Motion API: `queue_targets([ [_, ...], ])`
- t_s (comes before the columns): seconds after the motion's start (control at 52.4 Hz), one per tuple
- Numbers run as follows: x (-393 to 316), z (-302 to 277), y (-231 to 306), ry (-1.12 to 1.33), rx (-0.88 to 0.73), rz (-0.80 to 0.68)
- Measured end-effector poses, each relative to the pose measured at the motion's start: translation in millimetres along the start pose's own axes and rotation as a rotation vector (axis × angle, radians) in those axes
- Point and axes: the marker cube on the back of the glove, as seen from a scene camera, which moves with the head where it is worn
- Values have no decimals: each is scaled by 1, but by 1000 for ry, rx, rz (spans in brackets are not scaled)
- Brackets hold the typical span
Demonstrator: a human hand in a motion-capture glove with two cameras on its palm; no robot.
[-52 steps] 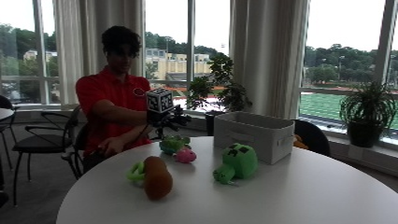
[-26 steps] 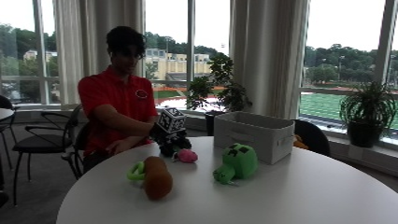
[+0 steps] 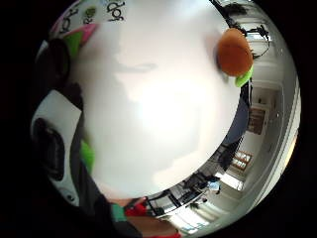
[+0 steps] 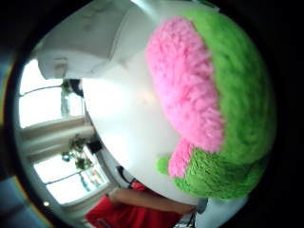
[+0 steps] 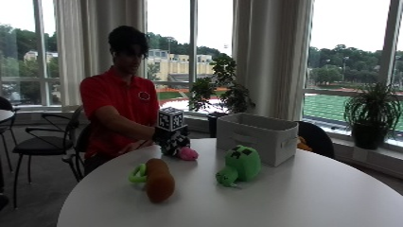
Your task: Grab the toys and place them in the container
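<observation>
While fuzzy pink-green plush toy (image 4: 213,109) sits under gloved right hand (image 5: 174,142), grip can't be told; smooth white round table (image 5: 327,198).

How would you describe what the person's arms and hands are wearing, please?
The right hand wears a black glove. Both arms come out of the short sleeves of a red polo shirt with a small round badge on the chest. The other hand is bare.

Pink-and-green plush toy (image 4: 213,99), brown toy (image 5: 159,179), green blocky toy (image 5: 239,165), white container (image 5: 257,137).
</observation>
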Motion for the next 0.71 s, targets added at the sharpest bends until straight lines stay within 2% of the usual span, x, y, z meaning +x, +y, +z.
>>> queue_targets([
  [0.21,12,-21,9,-126,22,57],
  [0.477,31,-73,-6,-152,71,107],
  [0.706,12,-149,-40,-137,130,85],
])
